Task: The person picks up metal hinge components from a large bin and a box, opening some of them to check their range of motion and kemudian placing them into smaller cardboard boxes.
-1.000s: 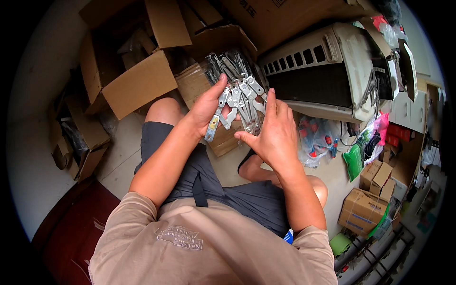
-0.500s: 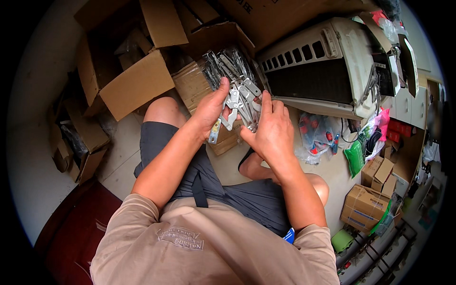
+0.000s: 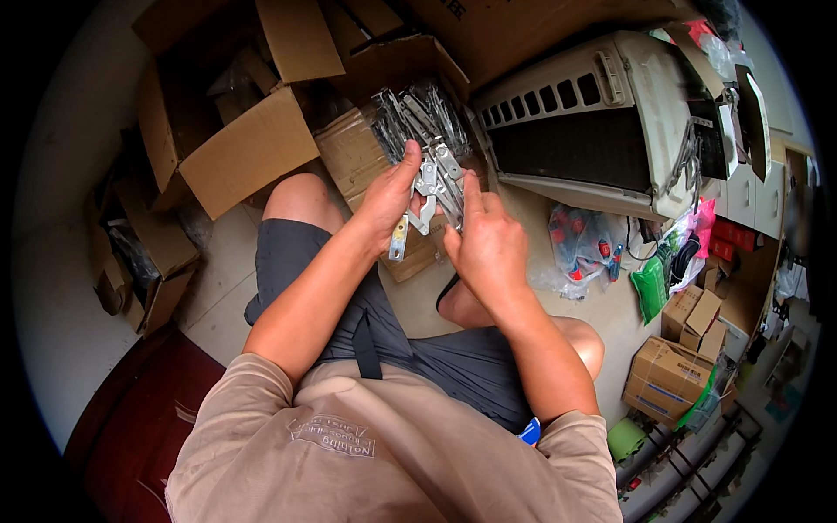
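Silver metal hinges (image 3: 426,186) with flat jointed arms are held up between my two hands, above an open carton. My left hand (image 3: 389,199) is closed round their left side, its thumb lying up along the metal. A strip with a yellowish patch (image 3: 398,237) sticks out below that hand. My right hand (image 3: 490,237) is closed on the right side of the hinges, index finger and thumb against the metal and the other fingers curled in. Behind them, more metal hinges (image 3: 436,109), some seemingly in clear plastic, lie in the carton (image 3: 353,144).
An open cardboard box (image 3: 251,152) stands at the left, with a smaller one (image 3: 170,296) nearer. On the right is a beige slotted casing (image 3: 558,122). Past my knee lie a clear bag with red items (image 3: 575,244), a green packet (image 3: 649,288) and a taped carton (image 3: 667,381).
My right hand has shifted slightly left, and its spread fingers have curled in on the hinges. The left hand and its grip stay nearly the same.
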The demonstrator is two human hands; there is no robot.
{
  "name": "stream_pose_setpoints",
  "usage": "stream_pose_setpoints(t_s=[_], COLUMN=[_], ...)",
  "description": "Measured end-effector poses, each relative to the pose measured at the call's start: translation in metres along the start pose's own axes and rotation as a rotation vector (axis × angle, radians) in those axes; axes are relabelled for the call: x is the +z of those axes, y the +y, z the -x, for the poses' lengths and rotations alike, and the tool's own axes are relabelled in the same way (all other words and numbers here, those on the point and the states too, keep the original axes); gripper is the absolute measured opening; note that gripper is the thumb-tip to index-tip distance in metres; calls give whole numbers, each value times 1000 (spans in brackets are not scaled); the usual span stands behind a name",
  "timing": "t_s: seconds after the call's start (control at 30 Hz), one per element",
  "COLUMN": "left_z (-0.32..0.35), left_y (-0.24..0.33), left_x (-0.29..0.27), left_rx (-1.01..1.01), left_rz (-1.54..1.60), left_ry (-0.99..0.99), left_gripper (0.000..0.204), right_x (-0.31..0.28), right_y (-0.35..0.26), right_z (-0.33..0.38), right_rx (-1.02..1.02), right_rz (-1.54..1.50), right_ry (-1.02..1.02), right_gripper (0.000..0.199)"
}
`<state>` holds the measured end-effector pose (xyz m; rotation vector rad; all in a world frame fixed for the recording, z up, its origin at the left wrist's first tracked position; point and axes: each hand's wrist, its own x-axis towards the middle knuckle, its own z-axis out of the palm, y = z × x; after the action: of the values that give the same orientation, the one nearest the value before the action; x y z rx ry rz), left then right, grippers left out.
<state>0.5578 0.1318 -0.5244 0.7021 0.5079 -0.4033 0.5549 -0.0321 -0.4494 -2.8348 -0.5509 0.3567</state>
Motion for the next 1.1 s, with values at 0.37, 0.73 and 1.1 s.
stream_pose_setpoints(t_s=[0.37,0.73,1.1], left_z=[-15,-10,1], left_y=[-9,-46,-67], left_x=[-11,-14,-25], left_rx=[-65,20,-73], left_rz=[420,163,167], left_ry=[-256,-65,-81], left_gripper=[54,42,48], right_x=[14,41,49], right_y=[2,15,11], right_z=[0,7,18], right_rx=[37,165,294], right_rz=[-134,-659,-658], right_ry=[-68,-387,-493], right_gripper=[93,131,140])
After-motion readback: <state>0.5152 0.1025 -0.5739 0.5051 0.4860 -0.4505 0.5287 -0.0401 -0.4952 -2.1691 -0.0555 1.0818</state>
